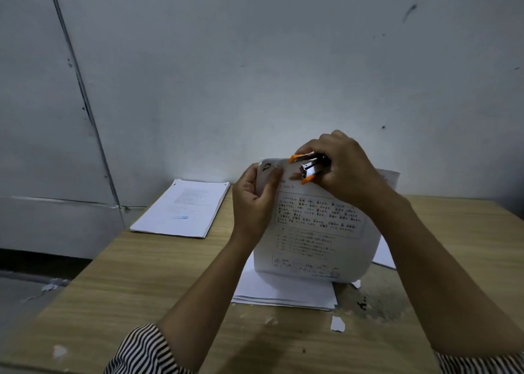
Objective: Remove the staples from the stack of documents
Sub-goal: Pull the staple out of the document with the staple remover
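Wooden desk (158,263) holds one pile (181,208) far left, another (283,291) under the hands. Left hand (255,200) pinches a lifted paper's (314,232) corner; right hand (343,169) grips the stapler (310,166) there, so I think work remains.

Left hand (256,195) pinches document (314,232); right hand (344,166) grips staple remover (309,167).

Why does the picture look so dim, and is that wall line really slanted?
Head view: the room is dark and bluish, the brightest patch on the wall behind the held document; the wide lens probably makes the wall seam lean; the printed text is too soft to read; the stapler in the right hand gleams slightly.
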